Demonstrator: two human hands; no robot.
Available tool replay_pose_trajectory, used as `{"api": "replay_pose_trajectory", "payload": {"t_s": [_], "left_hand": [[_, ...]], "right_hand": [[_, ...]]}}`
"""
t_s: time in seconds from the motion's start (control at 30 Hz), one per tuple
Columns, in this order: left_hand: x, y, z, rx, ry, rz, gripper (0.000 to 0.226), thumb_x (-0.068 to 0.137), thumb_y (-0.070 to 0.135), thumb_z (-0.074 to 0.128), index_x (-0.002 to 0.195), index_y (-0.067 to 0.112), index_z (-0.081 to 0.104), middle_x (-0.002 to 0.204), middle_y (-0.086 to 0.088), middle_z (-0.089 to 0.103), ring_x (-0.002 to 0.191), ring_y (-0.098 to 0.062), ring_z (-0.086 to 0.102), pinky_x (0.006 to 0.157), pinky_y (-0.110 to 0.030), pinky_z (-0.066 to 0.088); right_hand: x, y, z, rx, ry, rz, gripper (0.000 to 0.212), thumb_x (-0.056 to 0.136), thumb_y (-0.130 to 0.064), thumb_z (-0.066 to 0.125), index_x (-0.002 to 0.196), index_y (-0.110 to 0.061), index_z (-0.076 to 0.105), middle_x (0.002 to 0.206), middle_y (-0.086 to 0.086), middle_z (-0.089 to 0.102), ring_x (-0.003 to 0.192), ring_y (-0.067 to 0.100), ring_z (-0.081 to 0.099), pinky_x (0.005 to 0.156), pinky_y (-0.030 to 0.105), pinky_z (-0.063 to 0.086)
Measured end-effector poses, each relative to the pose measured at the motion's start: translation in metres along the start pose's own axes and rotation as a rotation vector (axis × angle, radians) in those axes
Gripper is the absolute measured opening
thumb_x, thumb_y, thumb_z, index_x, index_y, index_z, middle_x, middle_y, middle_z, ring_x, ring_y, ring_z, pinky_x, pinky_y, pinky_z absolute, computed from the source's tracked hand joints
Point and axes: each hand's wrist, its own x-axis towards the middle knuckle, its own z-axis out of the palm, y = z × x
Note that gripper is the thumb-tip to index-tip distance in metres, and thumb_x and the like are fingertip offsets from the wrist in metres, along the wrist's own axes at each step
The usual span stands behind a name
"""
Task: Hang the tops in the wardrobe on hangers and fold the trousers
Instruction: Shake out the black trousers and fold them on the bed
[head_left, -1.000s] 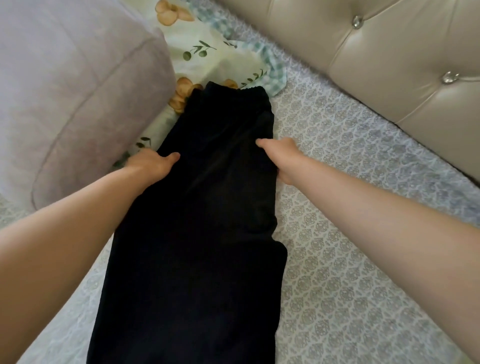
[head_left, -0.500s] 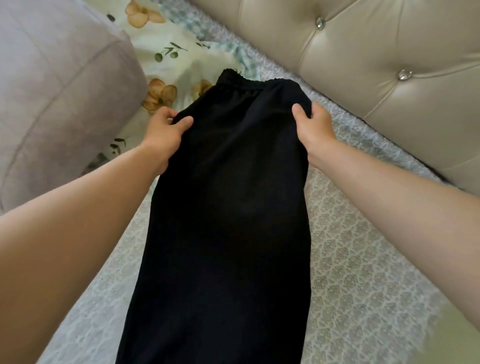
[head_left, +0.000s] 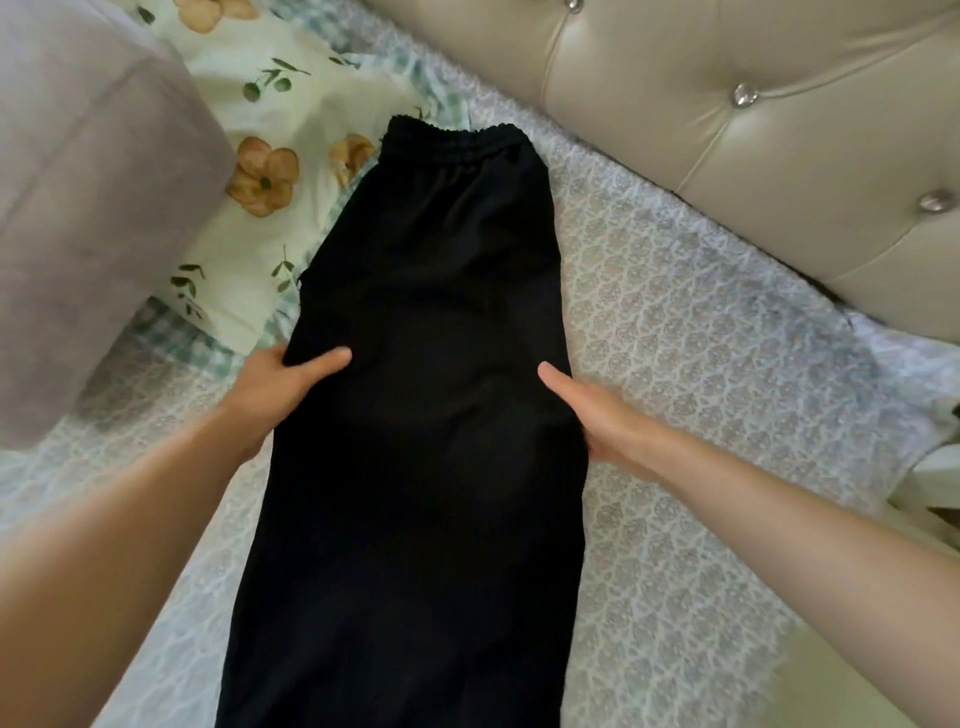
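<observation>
A pair of black trousers (head_left: 431, 415) lies flat and lengthwise on the patterned bed sheet (head_left: 691, 364), its elastic waistband at the far end. The legs run toward me and out of the bottom of the view. My left hand (head_left: 275, 389) pinches the left edge about halfway down, thumb on top of the cloth and fingers under it. My right hand (head_left: 613, 415) holds the right edge at the same height, its thumb lying straight on the fabric and its fingers tucked under the edge.
A large grey pillow (head_left: 83, 197) fills the left side. A cream cloth with flowers (head_left: 280, 156) lies beside it, partly under the trousers. A beige tufted headboard (head_left: 753, 130) runs along the far right. Something white (head_left: 935, 478) shows at the right edge.
Both hands have slid from near the waistband toward me, to the middle of the trousers. The waistband now lies flat on the bed.
</observation>
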Motion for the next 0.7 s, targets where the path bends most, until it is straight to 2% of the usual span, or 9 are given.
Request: {"api": "replay_pose_trajectory", "payload": {"t_s": [0.07, 0.13, 0.2, 0.23, 0.3, 0.37, 0.53, 0.6, 0.7], "left_hand": [[-0.007, -0.014, 0.002, 0.083, 0.052, 0.0, 0.032, 0.089, 0.029, 0.071, 0.117, 0.015, 0.064, 0.097, -0.001, 0.068, 0.089, -0.021, 0.066, 0.079, -0.032, 0.05], [-0.007, -0.021, 0.003, 0.076, 0.157, -0.01, 0.029, 0.093, 0.028, 0.067, 0.112, 0.007, 0.066, 0.096, -0.008, 0.067, 0.089, -0.028, 0.066, 0.078, -0.035, 0.049], [-0.007, -0.025, 0.004, 0.034, 0.238, -0.025, 0.028, 0.095, 0.032, 0.064, 0.106, 0.007, 0.066, 0.098, -0.012, 0.068, 0.088, -0.03, 0.066, 0.083, -0.039, 0.053], [-0.008, -0.028, 0.006, 0.01, 0.263, -0.032, 0.029, 0.095, 0.034, 0.063, 0.105, 0.007, 0.066, 0.098, -0.013, 0.069, 0.091, -0.031, 0.066, 0.088, -0.042, 0.054], [-0.012, -0.039, 0.009, -0.053, 0.276, -0.036, 0.033, 0.095, 0.039, 0.061, 0.106, 0.008, 0.067, 0.096, -0.009, 0.069, 0.092, -0.029, 0.067, 0.09, -0.041, 0.054], [-0.027, -0.052, 0.008, -0.117, 0.239, -0.07, 0.034, 0.093, 0.043, 0.063, 0.103, 0.011, 0.068, 0.091, -0.004, 0.069, 0.085, -0.023, 0.067, 0.084, -0.036, 0.053], [-0.088, -0.105, -0.011, -0.011, 0.025, -0.183, 0.034, 0.081, 0.047, 0.075, 0.099, 0.019, 0.069, 0.094, -0.002, 0.074, 0.086, -0.023, 0.072, 0.079, -0.035, 0.056], [-0.117, -0.131, -0.014, 0.014, -0.019, -0.207, 0.036, 0.08, 0.041, 0.078, 0.105, 0.018, 0.069, 0.095, -0.001, 0.074, 0.087, -0.022, 0.072, 0.074, -0.031, 0.054], [-0.158, -0.168, -0.015, 0.008, -0.036, -0.247, 0.027, 0.084, 0.035, 0.076, 0.101, 0.016, 0.068, 0.09, -0.002, 0.075, 0.08, -0.02, 0.073, 0.066, -0.029, 0.055]], "right_hand": [[-0.01, 0.013, 0.003, 0.0, -0.033, -0.044, 0.041, 0.092, -0.048, 0.06, 0.124, -0.023, 0.061, 0.116, -0.009, 0.067, 0.107, 0.008, 0.063, 0.097, 0.029, 0.05], [-0.013, 0.015, 0.0, -0.15, 0.168, -0.15, 0.019, 0.096, -0.037, 0.058, 0.097, -0.02, 0.065, 0.088, -0.007, 0.067, 0.082, 0.007, 0.063, 0.076, 0.023, 0.049], [-0.01, 0.016, -0.008, -0.187, 0.435, -0.191, 0.035, 0.099, -0.033, 0.052, 0.069, -0.015, 0.055, 0.063, -0.001, 0.054, 0.061, 0.013, 0.053, 0.062, 0.028, 0.044], [-0.01, 0.015, -0.013, -0.138, 0.507, -0.18, 0.037, 0.1, -0.03, 0.05, 0.067, -0.014, 0.055, 0.06, 0.0, 0.052, 0.06, 0.016, 0.053, 0.061, 0.031, 0.046], [-0.012, 0.015, -0.016, -0.127, 0.522, -0.17, 0.034, 0.101, -0.033, 0.048, 0.077, -0.012, 0.061, 0.064, 0.002, 0.06, 0.065, 0.019, 0.06, 0.065, 0.035, 0.054], [-0.02, 0.016, -0.01, -0.162, 0.437, -0.139, 0.041, 0.1, -0.045, 0.044, 0.087, -0.012, 0.064, 0.075, 0.002, 0.065, 0.072, 0.019, 0.064, 0.072, 0.039, 0.059], [-0.056, 0.048, 0.024, -0.034, 0.124, 0.014, 0.054, 0.093, -0.06, 0.047, 0.118, -0.016, 0.063, 0.11, 0.003, 0.071, 0.093, 0.019, 0.07, 0.068, 0.027, 0.056], [-0.066, 0.078, 0.039, 0.061, 0.074, 0.019, 0.052, 0.09, -0.057, 0.056, 0.124, -0.017, 0.06, 0.112, 0.0, 0.071, 0.094, 0.018, 0.072, 0.077, 0.031, 0.058], [-0.084, 0.116, 0.059, 0.196, 0.009, -0.024, 0.041, 0.092, -0.036, 0.065, 0.128, -0.019, 0.058, 0.115, -0.005, 0.071, 0.102, 0.013, 0.069, 0.091, 0.036, 0.056]]}}
